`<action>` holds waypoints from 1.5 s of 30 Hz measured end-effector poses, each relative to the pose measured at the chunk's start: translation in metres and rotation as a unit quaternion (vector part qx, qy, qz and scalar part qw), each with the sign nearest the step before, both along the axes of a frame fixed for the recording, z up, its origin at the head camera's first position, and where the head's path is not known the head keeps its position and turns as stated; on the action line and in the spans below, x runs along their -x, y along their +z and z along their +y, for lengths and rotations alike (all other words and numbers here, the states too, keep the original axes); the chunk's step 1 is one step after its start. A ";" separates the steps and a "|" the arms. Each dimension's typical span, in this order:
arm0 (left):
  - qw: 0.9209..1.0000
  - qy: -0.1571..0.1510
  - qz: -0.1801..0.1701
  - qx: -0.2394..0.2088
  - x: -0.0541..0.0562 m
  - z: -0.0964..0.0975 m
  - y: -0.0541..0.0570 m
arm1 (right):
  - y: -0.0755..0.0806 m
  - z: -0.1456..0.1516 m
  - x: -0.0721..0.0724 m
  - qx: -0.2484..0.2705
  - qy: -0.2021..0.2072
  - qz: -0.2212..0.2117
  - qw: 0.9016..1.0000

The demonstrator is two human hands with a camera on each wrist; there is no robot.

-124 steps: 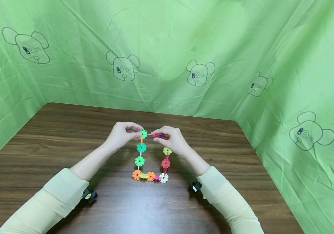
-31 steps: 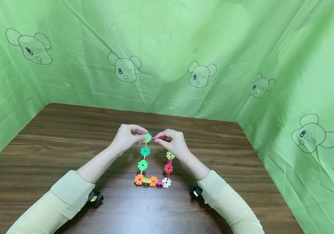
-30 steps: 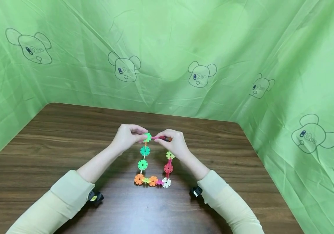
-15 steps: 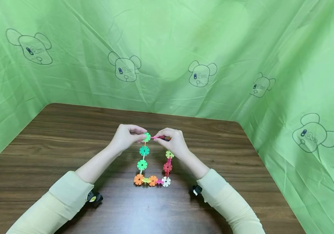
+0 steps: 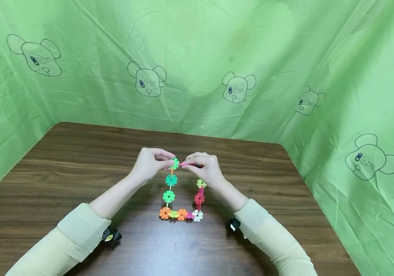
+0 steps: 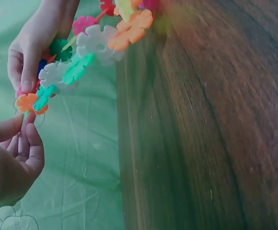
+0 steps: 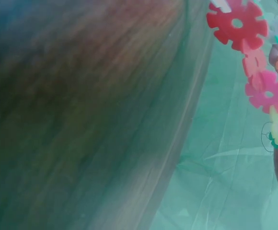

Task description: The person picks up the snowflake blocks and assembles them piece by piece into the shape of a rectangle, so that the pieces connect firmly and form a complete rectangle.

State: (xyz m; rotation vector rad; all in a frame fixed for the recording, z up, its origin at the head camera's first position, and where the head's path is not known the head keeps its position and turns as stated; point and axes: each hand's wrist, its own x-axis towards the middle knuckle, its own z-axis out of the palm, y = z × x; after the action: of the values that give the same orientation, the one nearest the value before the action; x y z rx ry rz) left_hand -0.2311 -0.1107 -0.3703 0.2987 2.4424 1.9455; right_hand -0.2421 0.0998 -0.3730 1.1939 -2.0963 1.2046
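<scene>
An open, U-shaped chain of interlocking snowflake discs hangs between my hands in the head view. My left hand (image 5: 147,165) pinches the bright green disc (image 5: 174,164) at its upper left end. My right hand (image 5: 206,168) pinches a pink disc (image 5: 182,164), seen edge-on right at the green one's rim. Red and dark pieces (image 5: 198,166) stick out behind the right fingers, partly hidden. Below run a teal disc (image 5: 171,180), an orange disc (image 5: 165,213) and, at the lower right corner, a white disc (image 5: 197,216). The yellow-green disc (image 5: 201,183) ends the right side, beneath my right hand.
A brown wood-grain table (image 5: 79,168) lies under the hands. Green cloth (image 5: 190,46) with printed bear outlines stands around its back and sides. Small black wrist cameras (image 5: 112,236) hang at both cuffs.
Both hands and the chain have shifted slightly right and nearer since the oldest frame. The right fingers now cover more of the red pieces. Within the last second hardly anything moves.
</scene>
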 end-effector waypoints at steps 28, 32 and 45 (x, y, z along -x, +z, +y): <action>0.996 -0.004 0.054 0.069 0.003 -0.015 -0.001 | -0.012 0.008 0.014 -0.065 -0.041 -0.023 0.997; 0.994 0.015 0.061 0.087 0.003 -0.021 0.004 | -0.011 0.022 0.011 -0.060 -0.061 -0.038 0.996; 0.994 0.049 0.087 0.036 0.010 -0.043 0.012 | -0.026 0.056 0.001 -0.080 -0.086 -0.092 0.989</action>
State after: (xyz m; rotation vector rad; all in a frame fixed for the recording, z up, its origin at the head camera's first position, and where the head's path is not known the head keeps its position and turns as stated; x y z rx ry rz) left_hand -0.2407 -0.1533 -0.3587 0.3709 2.6768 1.9401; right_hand -0.2427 0.1555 -0.3985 0.9741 -2.4165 1.1229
